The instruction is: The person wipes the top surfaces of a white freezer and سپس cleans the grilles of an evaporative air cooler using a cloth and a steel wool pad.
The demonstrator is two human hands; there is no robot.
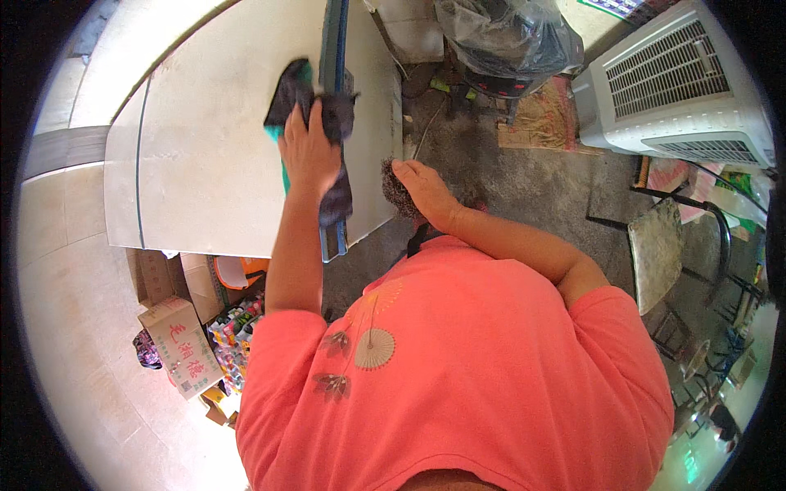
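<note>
Under the spread fingers of my left hand (310, 150) is a dark cloth with green parts (291, 92). The cloth lies against a large white panelled unit (209, 153) and over the long blue-grey strip (333, 49) that runs along it. Blur softens the cloth's lower end, which hangs by the strip. My right hand (430, 193) is beside the unit's right edge, holding a dark, curly wire scouring pad (398, 191) in front of my body. The fingers on the pad's far side are partly hidden.
On the right stand a grey-white air cooler (669, 80) and a chair (657, 255). A plastic-covered object (509, 37) and flattened cardboard (534, 123) are at the upper right. Cardboard boxes (183, 350) and colourful packaged goods (230, 344) are stacked at the lower left.
</note>
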